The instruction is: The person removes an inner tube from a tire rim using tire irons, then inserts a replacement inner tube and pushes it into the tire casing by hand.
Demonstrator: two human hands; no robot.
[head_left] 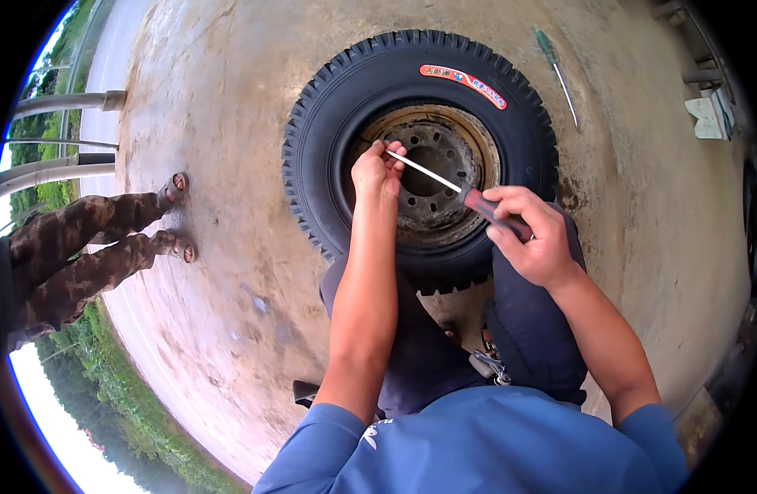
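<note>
Right hand (533, 239) closed on the red-handled screwdriver (461, 191), shaft slanting up-left across the rusty wheel rim (469, 144) to its inner left edge, where my left hand (377, 171) pinches the tip.

One head-worn fisheye looks steeply down, close above the tyre (420, 156).

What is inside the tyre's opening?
Inside the tyre sits a rusty metal rim with bolt holes and a dark centre hole. The left hand and the screwdriver cover part of it; beneath the rim is hidden.
</note>
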